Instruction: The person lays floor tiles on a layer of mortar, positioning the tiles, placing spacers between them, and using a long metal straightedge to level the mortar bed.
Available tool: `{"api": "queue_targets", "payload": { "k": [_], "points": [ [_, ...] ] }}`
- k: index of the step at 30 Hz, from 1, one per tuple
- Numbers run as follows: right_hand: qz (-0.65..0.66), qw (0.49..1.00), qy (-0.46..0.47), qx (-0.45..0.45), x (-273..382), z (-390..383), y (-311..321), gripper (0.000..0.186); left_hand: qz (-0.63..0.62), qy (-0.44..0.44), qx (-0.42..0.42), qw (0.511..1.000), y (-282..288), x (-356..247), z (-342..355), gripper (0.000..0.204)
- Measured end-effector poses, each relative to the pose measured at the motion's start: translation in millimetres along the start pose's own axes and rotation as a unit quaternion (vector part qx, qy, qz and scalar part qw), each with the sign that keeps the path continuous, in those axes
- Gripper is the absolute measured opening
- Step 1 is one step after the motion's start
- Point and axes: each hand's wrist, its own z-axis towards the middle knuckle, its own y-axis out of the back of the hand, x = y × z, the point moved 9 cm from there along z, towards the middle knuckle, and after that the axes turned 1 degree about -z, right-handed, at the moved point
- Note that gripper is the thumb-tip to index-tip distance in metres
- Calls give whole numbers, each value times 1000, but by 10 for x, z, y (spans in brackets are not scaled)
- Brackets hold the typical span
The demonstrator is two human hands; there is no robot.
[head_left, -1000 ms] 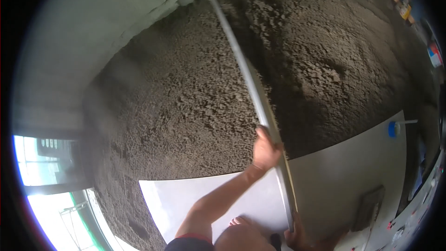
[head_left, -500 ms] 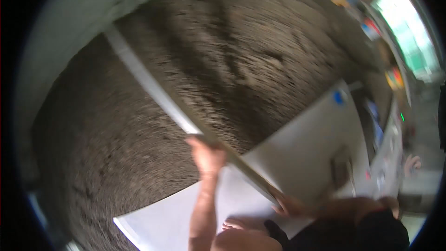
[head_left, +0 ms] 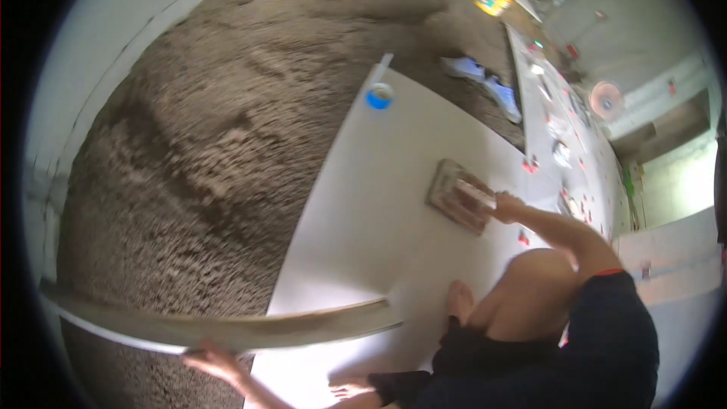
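A long straightedge bar (head_left: 250, 333) spans the rough sandy mortar (head_left: 189, 182), its right end over a large white board or tile (head_left: 333, 242). My left hand (head_left: 216, 363) is closed on the bar's near edge, left of the board. On the board lies a rectangular hand float (head_left: 458, 197), worn and mortar-stained. My right hand (head_left: 507, 207) is closed around the right end of its handle; motion blur softens the fingers. A blue roll or cup (head_left: 380, 96) sits near the board's far corner.
Two pale shoes (head_left: 485, 83) lie beyond the board on the mortar. At the right, laid tiles (head_left: 556, 121) carry several small red pieces. A yellow-and-red bucket (head_left: 492, 0) stands far back. A pale wall (head_left: 129, 15) borders the left. My bare foot (head_left: 460, 301) rests on the board.
The view has turned right. My right hand has let go of the bar and taken hold of the float. My left hand keeps the bar, which now lies nearly crosswise.
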Motion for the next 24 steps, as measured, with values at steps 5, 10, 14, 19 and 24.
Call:
{"api": "queue_targets", "payload": {
  "k": [5, 10, 14, 19, 24],
  "points": [
    [127, 986, -19, -104, -923, 119, -640, 67, -101, 36, -71, 992, 421, -569, -160, 19],
    [210, 970, -78, -100, -1508, -144, -214, 68, 25, -85, -89, 992, 437, -933, -167, 19],
    [257, 931, -208, -154, -2788, -174, -774, 74, 152, -176, -49, 971, 311, -1090, -4, 22],
    [242, 920, -275, -138, -4040, -292, -1933, 57, 341, -359, 25, 868, 183, -1240, 521, 28],
    [130, 913, -378, -87, -4338, -553, -2699, 50, -100, -18, 28, 994, 151, -962, 558, 25]
  ]
}}
